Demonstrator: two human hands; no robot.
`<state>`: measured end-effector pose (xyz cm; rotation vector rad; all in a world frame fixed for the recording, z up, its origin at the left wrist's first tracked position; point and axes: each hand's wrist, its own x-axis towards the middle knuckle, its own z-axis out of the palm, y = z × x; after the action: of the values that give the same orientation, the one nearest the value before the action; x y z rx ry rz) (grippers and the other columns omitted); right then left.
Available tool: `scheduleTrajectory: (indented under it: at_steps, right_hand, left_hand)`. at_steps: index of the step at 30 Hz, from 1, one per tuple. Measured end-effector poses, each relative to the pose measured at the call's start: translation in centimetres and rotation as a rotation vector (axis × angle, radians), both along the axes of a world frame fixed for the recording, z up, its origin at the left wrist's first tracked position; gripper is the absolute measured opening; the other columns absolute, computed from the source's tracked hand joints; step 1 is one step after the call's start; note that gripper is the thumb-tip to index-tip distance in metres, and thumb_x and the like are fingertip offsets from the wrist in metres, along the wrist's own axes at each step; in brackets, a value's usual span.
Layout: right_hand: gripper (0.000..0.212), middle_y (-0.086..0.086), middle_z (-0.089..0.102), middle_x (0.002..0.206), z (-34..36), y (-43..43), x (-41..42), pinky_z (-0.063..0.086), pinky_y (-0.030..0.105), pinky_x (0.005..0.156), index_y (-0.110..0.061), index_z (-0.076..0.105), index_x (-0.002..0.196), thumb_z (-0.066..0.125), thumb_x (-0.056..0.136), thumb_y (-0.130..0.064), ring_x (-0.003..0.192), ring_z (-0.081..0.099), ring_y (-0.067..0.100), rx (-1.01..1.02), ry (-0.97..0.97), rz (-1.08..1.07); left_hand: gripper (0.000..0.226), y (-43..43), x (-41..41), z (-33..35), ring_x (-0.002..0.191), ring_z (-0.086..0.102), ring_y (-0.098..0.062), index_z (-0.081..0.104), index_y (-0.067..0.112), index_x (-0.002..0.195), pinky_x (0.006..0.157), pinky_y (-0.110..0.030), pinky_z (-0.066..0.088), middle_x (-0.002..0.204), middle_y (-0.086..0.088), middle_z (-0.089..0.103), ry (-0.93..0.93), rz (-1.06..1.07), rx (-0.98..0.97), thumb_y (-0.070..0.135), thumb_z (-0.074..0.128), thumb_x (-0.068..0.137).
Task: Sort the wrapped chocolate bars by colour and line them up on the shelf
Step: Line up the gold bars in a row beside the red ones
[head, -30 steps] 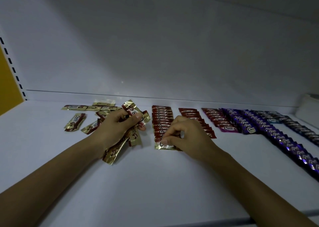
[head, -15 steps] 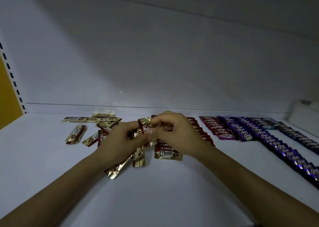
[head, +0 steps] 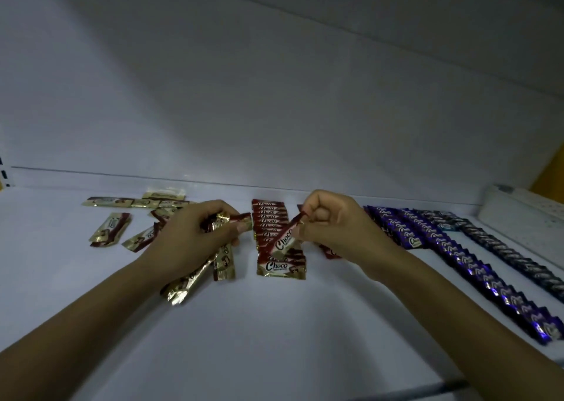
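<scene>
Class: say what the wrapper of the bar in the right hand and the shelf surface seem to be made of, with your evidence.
Wrapper of the held bar: probably thin metallised plastic film, glossy; it glints, and the ends look crimped. Shelf: likely painted metal or laminate, smooth matt white; no grain shows.

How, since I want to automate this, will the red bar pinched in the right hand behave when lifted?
Probably light: the right hand holds the red bar by a pinch at one end. Likely fairly stiff: it slants straight, without drooping. Its glossy wrapper may be slippery.
</scene>
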<state>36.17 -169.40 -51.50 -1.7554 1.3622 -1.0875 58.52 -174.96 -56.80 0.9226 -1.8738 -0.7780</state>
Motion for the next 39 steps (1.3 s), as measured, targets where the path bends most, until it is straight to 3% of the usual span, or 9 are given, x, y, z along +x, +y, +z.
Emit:
scheduleTrajectory:
  at_steps: [2,4,9,14,18,22,30,34,39]
  right_hand:
    - [0.025,0.013,0.068,0.072,-1.0,1.1,-0.6,0.045,0.016,0.052,-0.016,0.060,0.083,0.069,0.077,0.005,0.064,0.066,0.013,0.021,0.000,0.034]
    - [0.029,0.002,0.067,0.071,-2.5,2.3,-1.0,0.050,0.021,0.058,-0.019,0.064,0.087,0.069,0.077,0.008,0.065,0.065,0.012,0.016,0.102,0.068]
    - [0.028,-0.021,0.064,0.070,-3.8,3.7,-1.9,0.041,0.008,0.057,-0.032,0.060,0.072,0.075,0.075,-0.009,0.065,0.058,-0.004,-0.037,0.437,0.004]
    - [0.011,-0.016,0.069,0.076,-4.0,2.7,-1.4,0.045,0.008,0.068,-0.028,0.074,0.083,0.074,0.079,-0.017,0.074,0.063,-0.003,0.007,0.416,-0.018]
    - [0.006,-0.017,0.064,0.080,-4.6,1.7,-0.8,0.045,0.013,0.071,-0.030,0.075,0.083,0.074,0.079,-0.026,0.080,0.058,-0.002,-0.037,0.475,-0.057]
    - [0.006,-0.017,0.061,0.080,-4.6,0.9,-0.5,0.045,0.018,0.073,-0.029,0.075,0.085,0.073,0.079,-0.030,0.083,0.055,-0.001,-0.118,0.518,-0.061]
    - [0.010,-0.016,0.060,0.081,-4.6,0.3,-0.5,0.044,0.019,0.074,-0.028,0.075,0.089,0.071,0.080,-0.031,0.082,0.054,0.001,-0.187,0.553,-0.061]
    - [0.024,-0.020,0.056,0.088,-5.2,0.5,-1.0,0.040,0.018,0.079,-0.031,0.073,0.102,0.069,0.081,-0.041,0.087,0.051,0.000,-0.196,0.651,-0.031]
    - [0.023,-0.021,0.056,0.089,-5.4,0.6,-1.6,0.039,0.021,0.084,-0.032,0.073,0.103,0.069,0.081,-0.042,0.089,0.050,-0.002,-0.200,0.645,-0.027]
  left_hand:
    - [0.032,-0.1,0.1,0.0,0.068,0.067,-0.010,0.068,0.029,0.084,0.069,-0.032,0.053,0.074,0.010,0.072,0.023,0.008,0.018,0.056,0.059,0.070]
    - [0.032,-0.3,0.2,-0.2,0.067,0.066,-0.006,0.068,0.030,0.084,0.065,-0.028,0.051,0.074,0.012,0.072,0.020,0.020,0.025,0.056,0.058,0.070]
    - [0.028,-0.5,0.2,-0.4,0.067,0.065,-0.003,0.069,0.028,0.087,0.063,-0.024,0.045,0.075,0.012,0.072,-0.004,0.021,0.029,0.051,0.058,0.073]
    - [0.021,-0.4,0.2,-0.5,0.072,0.064,0.002,0.068,0.032,0.087,0.063,-0.019,0.042,0.076,0.017,0.071,-0.090,0.007,0.005,0.048,0.058,0.077]
    - [0.009,-0.5,0.2,-0.6,0.072,0.063,-0.002,0.068,0.030,0.087,0.063,-0.019,0.045,0.075,0.017,0.071,-0.131,-0.003,-0.016,0.037,0.063,0.084]
    - [0.005,-0.5,0.2,-0.6,0.073,0.063,-0.003,0.068,0.030,0.085,0.060,-0.008,0.042,0.073,0.015,0.071,-0.135,-0.009,-0.022,0.034,0.065,0.085]
    - [0.025,-0.4,0.2,-0.4,0.074,0.064,-0.001,0.068,0.031,0.085,0.066,-0.019,0.043,0.074,0.015,0.071,-0.124,-0.015,-0.006,0.052,0.058,0.074]
    - [0.011,-0.5,0.2,-0.4,0.075,0.064,-0.001,0.068,0.031,0.085,0.067,-0.022,0.045,0.074,0.016,0.071,-0.137,0.000,-0.011,0.041,0.063,0.082]
    - [0.004,-0.3,0.0,-0.4,0.074,0.064,-0.003,0.068,0.030,0.086,0.070,-0.024,0.048,0.073,0.015,0.071,-0.168,0.000,-0.017,0.031,0.064,0.087]
